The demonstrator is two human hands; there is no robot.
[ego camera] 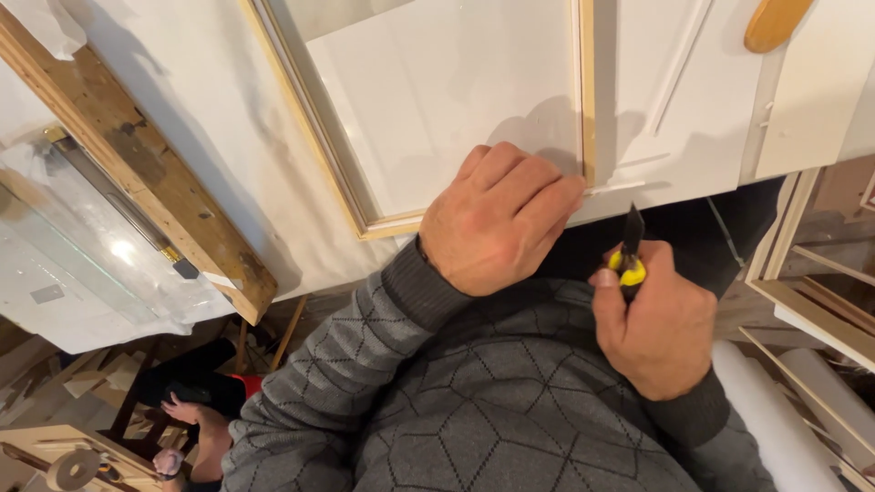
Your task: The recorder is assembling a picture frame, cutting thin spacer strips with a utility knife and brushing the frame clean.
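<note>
My left hand rests, fingers curled, on the lower corner of a white door panel edged with pale wooden trim; its fingertips touch the trim's bottom end. My right hand grips a yellow and black utility knife, blade pointing up, just below the panel's edge and right of my left hand. Both my arms wear grey patterned sleeves.
A rough wooden beam runs diagonally at left, above plastic-wrapped glass. A wooden handle sits at top right. Wooden frames and a white roll lie at right. Another person's hands are at lower left.
</note>
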